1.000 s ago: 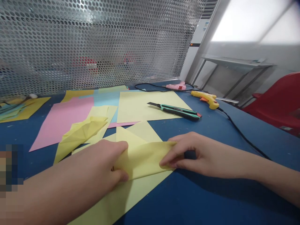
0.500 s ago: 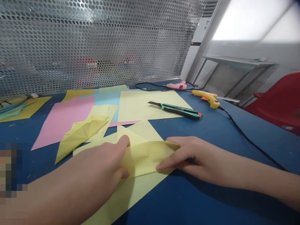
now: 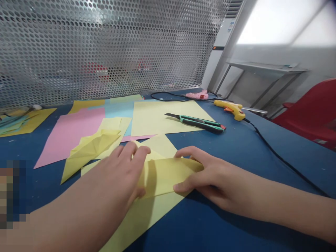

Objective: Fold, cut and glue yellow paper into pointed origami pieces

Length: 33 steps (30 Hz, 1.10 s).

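Observation:
A folded strip of yellow paper (image 3: 168, 175) lies over larger pale yellow sheets, its folded edge facing me. My left hand (image 3: 126, 171) spans the strip's left end, thumb low at the near edge and fingers arched beyond the far edge; it is closed around that end, which it partly hides. At the other end, my right hand (image 3: 207, 171) grips the strip between its thumb on the near edge and a bent forefinger at the far edge. A crumpled, pleated yellow paper piece (image 3: 91, 147) lies left of my hands.
Beyond my hands, a green-and-black utility knife (image 3: 199, 123), blade out, rests on a pale yellow sheet (image 3: 147, 119). A yellow glue gun (image 3: 232, 109) and a pink one (image 3: 196, 95) trail cords. Pink paper (image 3: 70, 133) lies left. Perforated metal (image 3: 105, 45) borders the blue table (image 3: 262, 157).
The fingers of my left hand have lifted and spread towards the far edge. My right forefinger has come up over the strip's far edge. The strip has barely moved.

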Each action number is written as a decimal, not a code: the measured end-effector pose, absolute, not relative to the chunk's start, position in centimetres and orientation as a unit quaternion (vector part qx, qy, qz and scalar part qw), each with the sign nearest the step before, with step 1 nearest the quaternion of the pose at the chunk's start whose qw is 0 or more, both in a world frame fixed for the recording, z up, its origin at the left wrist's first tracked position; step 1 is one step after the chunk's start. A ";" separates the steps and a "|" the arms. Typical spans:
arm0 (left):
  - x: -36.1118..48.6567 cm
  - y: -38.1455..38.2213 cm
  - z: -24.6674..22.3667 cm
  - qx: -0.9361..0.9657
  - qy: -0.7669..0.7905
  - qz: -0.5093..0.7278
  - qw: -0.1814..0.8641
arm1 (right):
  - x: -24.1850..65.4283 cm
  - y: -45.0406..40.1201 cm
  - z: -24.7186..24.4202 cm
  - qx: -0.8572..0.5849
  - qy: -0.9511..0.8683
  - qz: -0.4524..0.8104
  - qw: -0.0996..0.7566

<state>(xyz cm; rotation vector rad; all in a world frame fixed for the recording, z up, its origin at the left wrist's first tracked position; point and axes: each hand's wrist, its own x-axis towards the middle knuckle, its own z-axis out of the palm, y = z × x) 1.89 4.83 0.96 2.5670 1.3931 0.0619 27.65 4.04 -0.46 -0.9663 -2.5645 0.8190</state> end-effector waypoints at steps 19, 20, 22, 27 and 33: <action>4.6 4.2 2.6 0.962 0.237 -0.123 0.062 | 28.2 6.0 -0.1 -0.338 -0.845 0.404 0.087; 4.3 4.0 2.3 0.954 0.271 -0.093 0.088 | 28.3 6.1 -0.1 -0.335 -0.838 0.421 0.092; 3.7 3.7 1.7 0.938 0.321 -0.046 0.120 | 28.4 6.4 -0.3 -0.326 -0.832 0.436 0.108; 2.9 3.6 1.1 0.928 0.345 -0.037 0.135 | 28.3 6.8 -0.5 -0.327 -0.824 0.444 0.132; 3.2 4.2 1.4 0.922 0.353 -0.053 0.148 | 28.2 6.6 -0.5 -0.297 -0.834 0.447 0.130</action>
